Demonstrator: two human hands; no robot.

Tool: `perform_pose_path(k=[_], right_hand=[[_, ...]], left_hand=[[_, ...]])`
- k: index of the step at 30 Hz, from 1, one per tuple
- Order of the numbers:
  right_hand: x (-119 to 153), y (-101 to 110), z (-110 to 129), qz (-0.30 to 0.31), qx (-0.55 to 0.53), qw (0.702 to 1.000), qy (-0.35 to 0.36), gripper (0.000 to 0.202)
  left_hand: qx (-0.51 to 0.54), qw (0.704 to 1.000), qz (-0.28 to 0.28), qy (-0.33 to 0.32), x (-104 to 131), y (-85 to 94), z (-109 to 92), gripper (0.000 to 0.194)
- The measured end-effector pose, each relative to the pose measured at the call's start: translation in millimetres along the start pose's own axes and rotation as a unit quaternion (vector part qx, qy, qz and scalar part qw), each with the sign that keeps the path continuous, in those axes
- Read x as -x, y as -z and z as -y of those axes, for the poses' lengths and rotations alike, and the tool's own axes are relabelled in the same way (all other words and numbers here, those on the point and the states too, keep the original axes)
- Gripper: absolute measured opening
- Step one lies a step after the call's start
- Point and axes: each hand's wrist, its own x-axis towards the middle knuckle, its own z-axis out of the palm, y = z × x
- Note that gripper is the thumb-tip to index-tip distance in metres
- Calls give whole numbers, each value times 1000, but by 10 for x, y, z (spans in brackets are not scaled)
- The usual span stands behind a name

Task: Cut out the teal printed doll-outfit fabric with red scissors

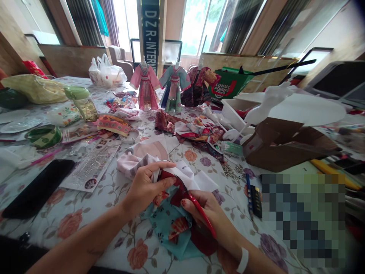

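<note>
My left hand (146,184) pinches the edge of a bunched cloth between thumb and fingers. The cloth has teal patterned fabric (164,228) and dark red fabric (201,239), which hang down onto the table below my hands. In my right hand (209,207) is a pair of scissors with red handles (203,215). Their dark blades point up and left, against the cloth near my left fingertips. How far the blades are apart is hard to make out. White and pink fabric (129,163) lies just behind my left hand.
Miniature robes, one pink (144,85) and one teal (174,87), stand at the back. Fabric scraps (196,129) lie before them. A phone (38,188) and bead sheet (92,167) are left; a cardboard box (273,148) and blue pen (249,194) are right.
</note>
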Motion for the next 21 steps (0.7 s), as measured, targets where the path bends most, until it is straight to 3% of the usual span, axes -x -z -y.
perform_pose_path(k=[21], right_hand=[[10,21,-48,15,17,1000,-3,47]], left_hand=[[-1,1000,4,4,-6,1,13,28]])
